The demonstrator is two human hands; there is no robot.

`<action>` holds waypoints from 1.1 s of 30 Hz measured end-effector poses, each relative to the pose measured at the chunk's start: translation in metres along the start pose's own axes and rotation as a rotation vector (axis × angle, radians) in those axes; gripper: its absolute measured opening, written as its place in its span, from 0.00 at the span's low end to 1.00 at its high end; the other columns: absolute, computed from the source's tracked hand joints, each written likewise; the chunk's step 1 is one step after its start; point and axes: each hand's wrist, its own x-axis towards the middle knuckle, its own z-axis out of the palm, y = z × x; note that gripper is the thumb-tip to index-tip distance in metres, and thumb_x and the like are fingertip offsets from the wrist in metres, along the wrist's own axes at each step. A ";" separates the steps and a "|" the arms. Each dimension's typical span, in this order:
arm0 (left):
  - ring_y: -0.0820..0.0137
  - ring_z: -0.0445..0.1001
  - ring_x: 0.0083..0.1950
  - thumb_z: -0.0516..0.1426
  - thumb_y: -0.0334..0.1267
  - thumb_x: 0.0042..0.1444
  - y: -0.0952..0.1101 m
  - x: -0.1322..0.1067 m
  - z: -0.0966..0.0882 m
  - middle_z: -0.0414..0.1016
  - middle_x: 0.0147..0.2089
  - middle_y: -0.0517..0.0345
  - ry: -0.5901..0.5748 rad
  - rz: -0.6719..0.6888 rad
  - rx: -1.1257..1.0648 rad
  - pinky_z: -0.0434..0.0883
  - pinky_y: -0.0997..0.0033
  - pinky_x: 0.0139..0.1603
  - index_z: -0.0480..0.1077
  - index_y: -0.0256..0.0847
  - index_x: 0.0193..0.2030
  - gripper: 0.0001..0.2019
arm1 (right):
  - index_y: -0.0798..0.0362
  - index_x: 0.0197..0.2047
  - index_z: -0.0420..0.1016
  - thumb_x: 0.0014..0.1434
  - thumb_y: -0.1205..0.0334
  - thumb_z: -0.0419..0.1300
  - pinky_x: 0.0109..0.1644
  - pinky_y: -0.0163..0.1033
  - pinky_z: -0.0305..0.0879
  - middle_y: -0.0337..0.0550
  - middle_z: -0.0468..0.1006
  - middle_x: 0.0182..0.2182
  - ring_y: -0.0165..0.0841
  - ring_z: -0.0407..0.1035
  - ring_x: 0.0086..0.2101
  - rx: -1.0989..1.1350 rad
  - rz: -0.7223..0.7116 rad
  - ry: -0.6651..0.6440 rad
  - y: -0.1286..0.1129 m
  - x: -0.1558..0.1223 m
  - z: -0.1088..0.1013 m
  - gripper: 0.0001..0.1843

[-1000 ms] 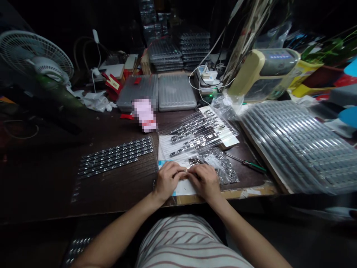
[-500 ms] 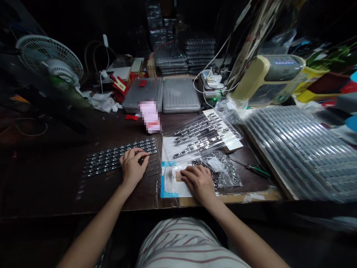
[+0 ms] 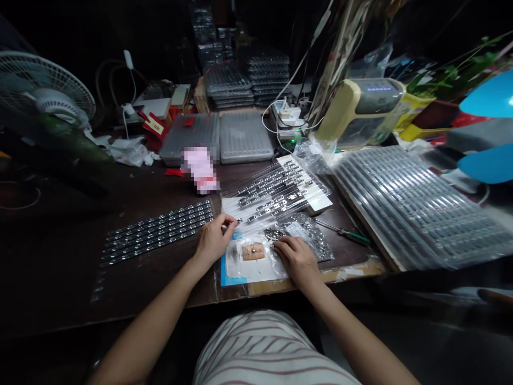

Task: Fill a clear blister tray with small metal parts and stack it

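Note:
My left hand [image 3: 214, 240] pinches its fingertips together at the edge of a clear plastic sheet [image 3: 276, 195], with a tiny metal part [image 3: 239, 220] showing just past them. The sheet covers rows of metal-studded strips. My right hand [image 3: 297, 260] lies open on a clear bag of small metal parts [image 3: 310, 235], beside a loose heap of them [image 3: 273, 233]. Between my hands, a tan pad [image 3: 253, 251] with a small metal part on it rests on a white sheet [image 3: 236, 262]. Several metal-studded strips [image 3: 156, 233] lie in rows on the dark table to the left.
A green-handled screwdriver [image 3: 355, 236] lies right of the bag, next to a large plastic-covered stack of strips [image 3: 412, 206]. Grey plastic cases [image 3: 244, 138], a beige machine [image 3: 360, 112], a power strip [image 3: 286, 115] and a fan [image 3: 44, 80] stand behind.
My left hand has moved right from the strips on the table to the plastic sheet's edge. My right hand has shifted slightly right, uncovering the tan pad.

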 end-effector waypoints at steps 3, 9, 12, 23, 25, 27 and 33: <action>0.74 0.75 0.30 0.50 0.38 0.61 0.000 -0.016 -0.006 0.75 0.38 0.55 -0.121 -0.068 -0.262 0.71 0.75 0.30 0.70 0.41 0.49 0.13 | 0.50 0.42 0.76 0.62 0.65 0.55 0.41 0.39 0.64 0.46 0.75 0.39 0.35 0.66 0.39 0.028 0.018 0.034 -0.001 0.006 0.002 0.09; 0.71 0.74 0.36 0.55 0.36 0.58 0.007 -0.042 0.008 0.75 0.39 0.54 -0.143 -0.019 -0.223 0.72 0.75 0.32 0.74 0.42 0.42 0.08 | 0.50 0.45 0.74 0.63 0.66 0.52 0.44 0.42 0.66 0.46 0.76 0.38 0.36 0.68 0.40 0.168 0.062 0.093 -0.002 0.010 -0.001 0.11; 0.72 0.73 0.32 0.58 0.33 0.55 0.012 -0.047 0.021 0.76 0.36 0.55 -0.100 0.001 -0.161 0.71 0.75 0.31 0.75 0.41 0.39 0.06 | 0.50 0.43 0.73 0.62 0.66 0.53 0.43 0.41 0.67 0.44 0.75 0.35 0.35 0.68 0.38 0.252 0.087 0.107 -0.001 0.010 -0.004 0.09; 0.69 0.73 0.38 0.59 0.36 0.56 0.013 -0.055 0.038 0.75 0.35 0.55 -0.034 0.123 -0.061 0.71 0.69 0.40 0.76 0.41 0.39 0.06 | 0.49 0.44 0.75 0.62 0.69 0.53 0.43 0.41 0.68 0.45 0.75 0.38 0.34 0.68 0.40 0.318 0.038 0.104 0.001 0.010 -0.006 0.12; 0.69 0.73 0.38 0.59 0.36 0.56 0.013 -0.055 0.038 0.74 0.35 0.55 -0.046 0.128 -0.040 0.71 0.69 0.40 0.76 0.41 0.39 0.06 | 0.49 0.46 0.74 0.62 0.68 0.53 0.43 0.41 0.67 0.45 0.75 0.37 0.35 0.68 0.40 0.308 0.044 0.098 0.000 0.010 -0.006 0.12; 0.68 0.72 0.37 0.59 0.36 0.56 0.013 -0.054 0.038 0.74 0.34 0.54 -0.053 0.128 -0.024 0.70 0.68 0.40 0.76 0.40 0.38 0.05 | 0.50 0.46 0.73 0.62 0.67 0.53 0.43 0.41 0.67 0.45 0.76 0.37 0.34 0.69 0.39 0.324 0.065 0.103 -0.001 0.011 -0.006 0.11; 0.68 0.72 0.37 0.59 0.35 0.56 0.017 -0.053 0.038 0.73 0.33 0.55 -0.067 0.137 -0.020 0.69 0.68 0.39 0.76 0.40 0.36 0.04 | 0.50 0.35 0.74 0.61 0.62 0.58 0.39 0.38 0.64 0.40 0.78 0.31 0.32 0.70 0.34 0.364 0.089 0.082 -0.013 0.015 -0.003 0.04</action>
